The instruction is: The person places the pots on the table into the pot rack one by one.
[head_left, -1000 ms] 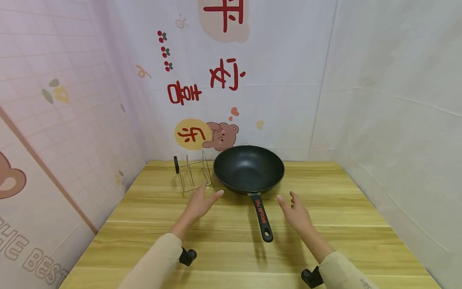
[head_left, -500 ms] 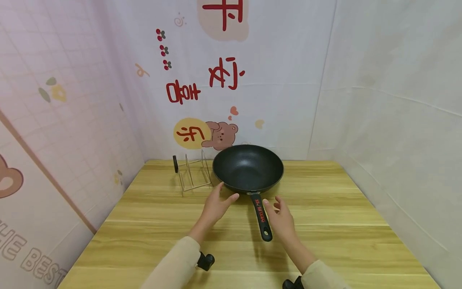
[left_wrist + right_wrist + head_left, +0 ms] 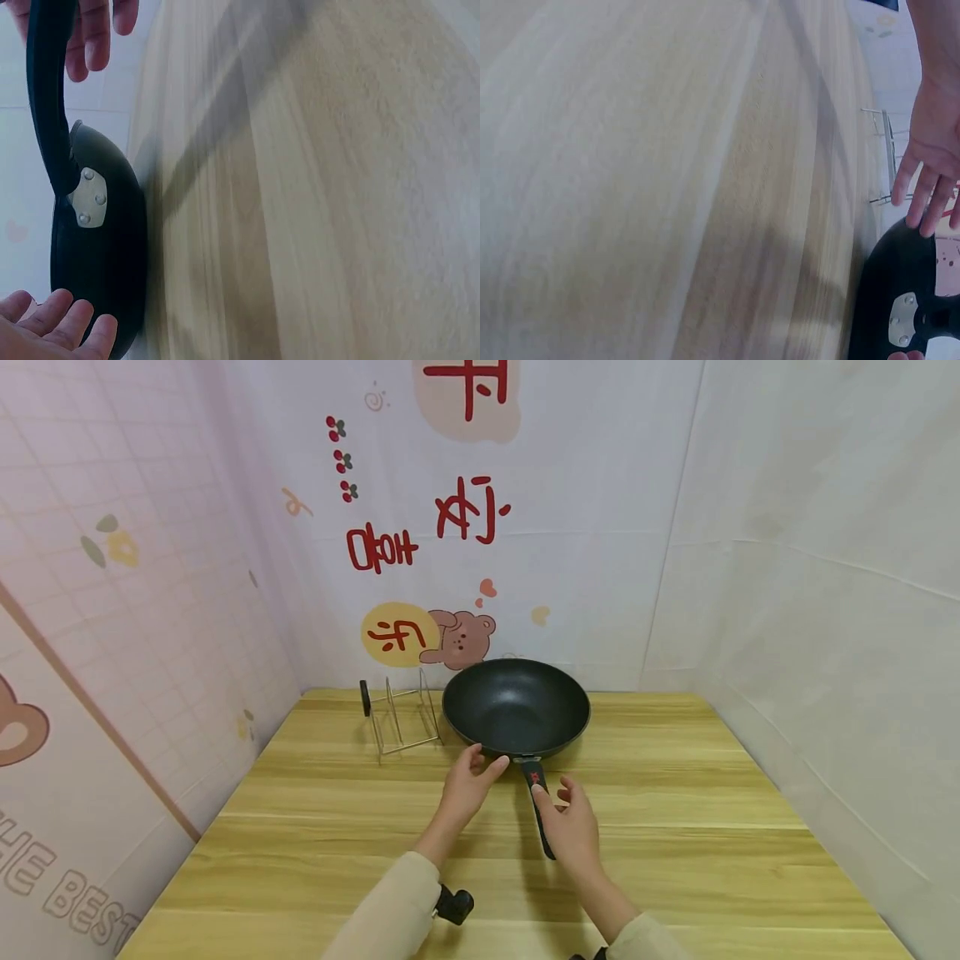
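Observation:
A black wok sits at the back of the wooden table, its long black handle pointing toward me. My left hand is at the wok's near rim, left of the handle; its fingers reach under the bowl's side, and contact cannot be made out. My right hand is at the handle, thumb over the top and fingers off to its right. In the left wrist view the right hand's fingers hang loosely beside the handle, not wrapped round it. The right wrist view shows the left hand with fingers extended.
A wire rack with a black end piece stands left of the wok. Printed cloth walls enclose the table at the back and both sides. Each wrist wears a small black camera, such as the left one.
Both hands have moved inward: the left went right to the wok's near rim, the right went left until its thumb overlapped the handle. The wok and rack have stayed in place.

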`<state>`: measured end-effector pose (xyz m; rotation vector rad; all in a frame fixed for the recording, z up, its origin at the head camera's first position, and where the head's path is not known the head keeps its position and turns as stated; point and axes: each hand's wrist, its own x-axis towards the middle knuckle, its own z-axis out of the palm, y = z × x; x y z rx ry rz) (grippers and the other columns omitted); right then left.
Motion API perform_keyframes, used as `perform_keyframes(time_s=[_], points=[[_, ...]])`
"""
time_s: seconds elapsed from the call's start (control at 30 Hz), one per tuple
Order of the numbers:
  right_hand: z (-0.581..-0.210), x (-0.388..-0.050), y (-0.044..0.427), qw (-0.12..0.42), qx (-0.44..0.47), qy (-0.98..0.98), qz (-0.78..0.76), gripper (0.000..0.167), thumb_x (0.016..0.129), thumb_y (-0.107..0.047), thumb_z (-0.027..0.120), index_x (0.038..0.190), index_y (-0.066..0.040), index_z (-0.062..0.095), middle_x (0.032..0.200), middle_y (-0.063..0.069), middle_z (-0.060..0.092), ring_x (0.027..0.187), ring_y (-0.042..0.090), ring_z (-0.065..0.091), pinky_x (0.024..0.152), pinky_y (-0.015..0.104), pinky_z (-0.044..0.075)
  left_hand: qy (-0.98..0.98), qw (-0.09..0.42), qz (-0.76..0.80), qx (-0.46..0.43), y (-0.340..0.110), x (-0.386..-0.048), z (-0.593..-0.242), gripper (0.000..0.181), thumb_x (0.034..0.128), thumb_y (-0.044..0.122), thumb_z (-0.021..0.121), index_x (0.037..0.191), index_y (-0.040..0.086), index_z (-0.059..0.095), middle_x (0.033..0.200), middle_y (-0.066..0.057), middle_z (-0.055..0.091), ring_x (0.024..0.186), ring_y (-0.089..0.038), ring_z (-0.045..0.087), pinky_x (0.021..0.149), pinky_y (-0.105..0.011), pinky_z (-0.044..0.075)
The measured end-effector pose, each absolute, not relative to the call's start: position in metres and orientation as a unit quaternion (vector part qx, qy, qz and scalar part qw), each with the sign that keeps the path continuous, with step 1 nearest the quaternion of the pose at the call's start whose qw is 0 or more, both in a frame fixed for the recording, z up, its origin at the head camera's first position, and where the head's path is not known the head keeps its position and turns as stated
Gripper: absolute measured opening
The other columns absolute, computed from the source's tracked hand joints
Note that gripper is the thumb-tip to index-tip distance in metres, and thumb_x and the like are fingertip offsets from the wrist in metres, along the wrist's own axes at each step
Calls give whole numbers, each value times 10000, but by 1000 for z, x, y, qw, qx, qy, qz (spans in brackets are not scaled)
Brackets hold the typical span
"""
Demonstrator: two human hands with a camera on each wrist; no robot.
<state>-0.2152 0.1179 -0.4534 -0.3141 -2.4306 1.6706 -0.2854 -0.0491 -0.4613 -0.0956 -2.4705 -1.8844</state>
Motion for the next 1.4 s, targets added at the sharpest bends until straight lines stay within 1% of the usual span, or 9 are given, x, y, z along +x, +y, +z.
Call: perform_keyframes(time_s=[0.13,0.27,0.4,0.6,0.73,0.83,0.97,1.17,1.4], points=[[-455,-212,112,84,-100,-819,559,739,946,-493,635,1452,-1,416,1361,261,504,1069,334,602,785,431,535,-786,8,-618,-21,-45,-285,-465,810,910,518,675,1495,34,391,1411,-223,485,1292,-383,486,1010,-537,437],[-457,-211,111,87,-98,-817,562,738,937,-468,661,1444,11,420,1302,251,541,898,258,619,660,343,519,-783,-2,-622,-20,-41,-286,-471,781,930,492,662,1501,39,383,1417,-225,480,1289,-376,487,1011,-534,436],[-459,-210,112,83,-107,-818,559,691,925,-398,699,1427,1,444,1197,213,597,770,201,607,607,314,496,-781,-11,-624,-20,-35,-284,-477,753,937,488,654,1496,54,398,1411,-201,491,1285,-359,490,1013,-528,436],[-462,-208,113,75,-112,-814,565,616,915,-259,723,1401,25,474,1025,149,639,701,187,610,569,308,484,-785,-6,-618,-30,-31,-279,-482,733,945,472,650,1467,9,426,1372,-220,523,1243,-378,521,974,-527,466],[-463,-209,112,85,-111,-806,575,515,909,-218,727,1336,9,550,878,87,638,624,170,595,517,286,464,-783,-2,-622,-31,-28,-280,-482,731,943,471,654,1460,3,433,1361,-229,528,1228,-376,532,965,-528,470],[-464,-210,112,95,-109,-803,578,466,905,-207,729,1297,-1,586,822,67,629,578,155,574,484,278,452,-781,-2,-624,-31,-25,-281,-482,730,940,470,658,1456,4,438,1359,-236,530,1220,-367,543,965,-519,473],[-468,-210,112,99,-110,-799,583,462,900,-190,730,1294,6,589,813,68,630,558,151,566,474,277,452,-779,-6,-627,-29,-20,-280,-483,722,941,461,661,1454,3,441,1355,-242,535,1211,-359,555,964,-509,477],[-474,-212,113,92,-123,-791,592,432,897,-180,722,1283,-30,599,824,77,637,559,160,564,473,267,443,-770,-13,-637,-22,-11,-277,-484,733,936,462,667,1455,-2,437,1340,-243,543,1212,-373,544,982,-523,455],[-477,-213,113,100,-122,-792,590,418,884,-136,720,1260,2,598,854,95,647,570,157,564,477,261,452,-751,-20,-660,-6,1,-274,-488,737,930,419,692,1440,-45,431,1288,-234,571,1182,-378,551,977,-519,455]])
